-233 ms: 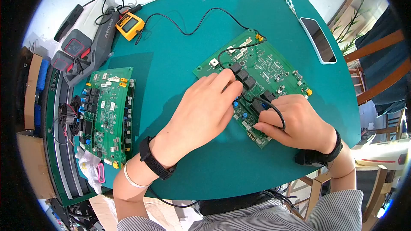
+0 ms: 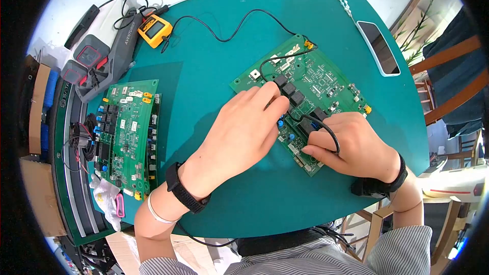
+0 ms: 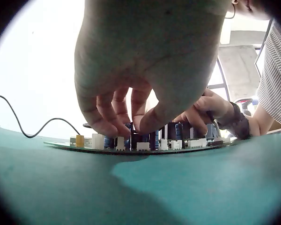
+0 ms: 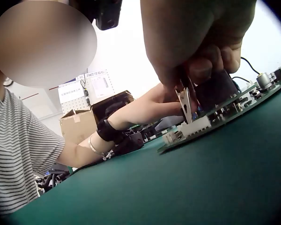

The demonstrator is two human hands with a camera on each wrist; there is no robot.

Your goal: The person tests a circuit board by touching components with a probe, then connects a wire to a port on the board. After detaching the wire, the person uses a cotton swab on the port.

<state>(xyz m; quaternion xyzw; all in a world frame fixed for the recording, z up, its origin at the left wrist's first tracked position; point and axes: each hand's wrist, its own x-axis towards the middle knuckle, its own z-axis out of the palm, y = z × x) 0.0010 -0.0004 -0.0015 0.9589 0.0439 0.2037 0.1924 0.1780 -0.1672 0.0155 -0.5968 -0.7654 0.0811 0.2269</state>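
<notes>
A green circuit board (image 2: pixel 326 79) lies aslant on the table, its relays and blue parts along the near side. My left hand (image 2: pixel 244 125) is over its left edge, with fingers and thumb curled down around dark components, as the left wrist view shows from the side; the fingertips are partly hidden. My right hand (image 2: pixel 351 145) is at the board's near right part and pinches a silver alligator clip (image 4: pixel 186 105), whose jaws point down beside a white connector (image 4: pixel 196 126). A black cable (image 2: pixel 326 128) runs across the board under the left hand and loops to the right hand.
A yellow meter (image 2: pixel 154 31) sits at the back left on the black cable. Stacked circuit boards (image 2: pixel 127 137) stand at the left, beside a grey tool case (image 2: pixel 109 63). A white-edged phone (image 2: pixel 379 48) with a beaded strap lies at the back right.
</notes>
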